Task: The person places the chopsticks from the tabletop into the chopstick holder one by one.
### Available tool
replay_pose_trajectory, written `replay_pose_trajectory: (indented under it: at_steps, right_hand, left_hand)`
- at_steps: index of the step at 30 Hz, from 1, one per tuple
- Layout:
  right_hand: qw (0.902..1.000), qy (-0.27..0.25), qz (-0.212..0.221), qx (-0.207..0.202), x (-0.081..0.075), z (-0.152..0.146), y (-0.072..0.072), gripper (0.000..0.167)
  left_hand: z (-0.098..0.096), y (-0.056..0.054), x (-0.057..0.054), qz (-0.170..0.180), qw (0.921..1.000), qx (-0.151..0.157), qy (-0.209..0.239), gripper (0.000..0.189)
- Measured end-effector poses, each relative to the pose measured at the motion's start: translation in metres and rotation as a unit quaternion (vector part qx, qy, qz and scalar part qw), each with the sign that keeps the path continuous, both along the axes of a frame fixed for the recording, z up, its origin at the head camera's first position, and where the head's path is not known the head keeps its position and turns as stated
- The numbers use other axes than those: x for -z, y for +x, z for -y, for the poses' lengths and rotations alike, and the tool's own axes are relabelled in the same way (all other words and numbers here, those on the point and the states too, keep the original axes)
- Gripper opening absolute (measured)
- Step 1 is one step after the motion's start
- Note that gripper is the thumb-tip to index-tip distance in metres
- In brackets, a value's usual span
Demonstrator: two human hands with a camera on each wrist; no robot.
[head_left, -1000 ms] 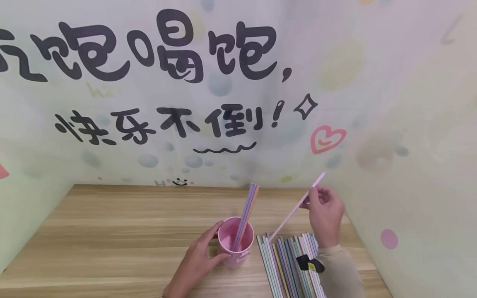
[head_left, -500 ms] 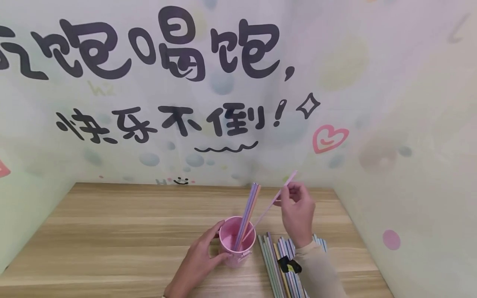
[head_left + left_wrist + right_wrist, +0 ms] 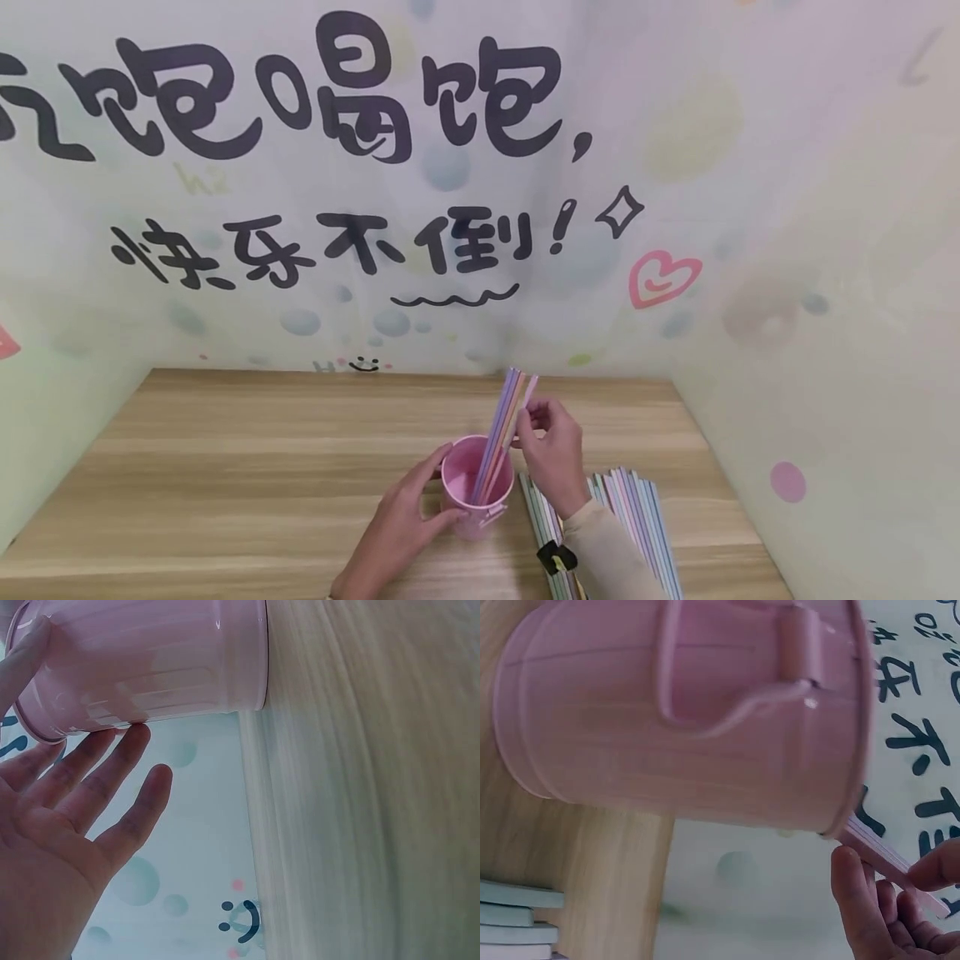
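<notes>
A small pink bucket (image 3: 472,527) with a wire handle stands upright on the table. My left hand (image 3: 401,521) steadies it from the left, thumb on its near side and fingertips on the opposite side; the little finger is apart from it in the left wrist view. Purple and orange chopsticks (image 3: 496,433) lean to the right inside the bucket. Above its right rim, my right hand (image 3: 553,454) pinches a pink chopstick (image 3: 531,392) between thumb and fingers near the upper end. The chopstick's lower part slants into the bucket beside the others; its tip is hidden.
Right of the bucket, several pastel chopsticks (image 3: 651,517) lie in a row, partly covered by my right sleeve (image 3: 611,546). The wooden table (image 3: 225,483) meets a printed wall (image 3: 480,333) behind and on both sides. A black band (image 3: 556,557) shows at the right wrist.
My right hand has carried the pink chopstick leftward from above the row and lowered it into the bucket. My left hand has stayed at the bucket.
</notes>
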State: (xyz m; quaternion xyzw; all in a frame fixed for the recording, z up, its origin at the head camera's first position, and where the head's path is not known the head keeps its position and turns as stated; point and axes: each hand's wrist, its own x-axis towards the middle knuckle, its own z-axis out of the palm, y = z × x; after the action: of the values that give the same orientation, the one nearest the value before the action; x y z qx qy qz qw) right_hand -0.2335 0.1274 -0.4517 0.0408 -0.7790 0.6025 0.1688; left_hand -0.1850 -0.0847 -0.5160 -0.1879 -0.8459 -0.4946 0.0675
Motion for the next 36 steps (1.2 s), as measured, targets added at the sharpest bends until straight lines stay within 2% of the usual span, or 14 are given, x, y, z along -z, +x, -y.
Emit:
replay_pose_trajectory:
  at_steps: [5,11,15,19,25,32,36]
  right_hand:
    - [0.9999,0.014,0.002,-0.003,0.005,0.002,-0.001,0.004]
    - [0.9998,0.02,0.006,-0.002,0.003,0.001,0.0,0.006]
    - [0.9988,0.049,0.001,0.001,0.002,-0.008,0.004,0.009]
    - [0.9942,0.106,-0.001,0.016,0.005,-0.027,0.008,0.009]
    - [0.9814,0.183,0.046,0.035,0.018,-0.063,0.015,0.011]
    - [0.9755,0.176,0.118,0.057,0.033,-0.104,0.025,0.017]
    - [0.9659,0.19,0.156,0.08,0.041,-0.128,0.031,0.022]
  left_hand:
    - [0.0,-0.001,-0.001,-0.003,1.0,0.002,-0.001,0.089]
    - [0.0,-0.001,-0.002,0.004,1.0,0.0,-0.005,0.088]
    - [-0.001,-0.001,-0.002,-0.001,1.0,-0.004,-0.005,0.088]
    - [-0.001,-0.002,-0.001,-0.008,0.9999,-0.006,-0.004,0.089]
    - [-0.002,-0.002,-0.002,-0.001,1.0,-0.001,-0.002,0.09]
    - [-0.001,0.001,-0.004,0.019,0.9998,-0.003,-0.002,0.091]
    - [-0.001,0.001,-0.003,0.019,0.9998,-0.004,-0.004,0.091]
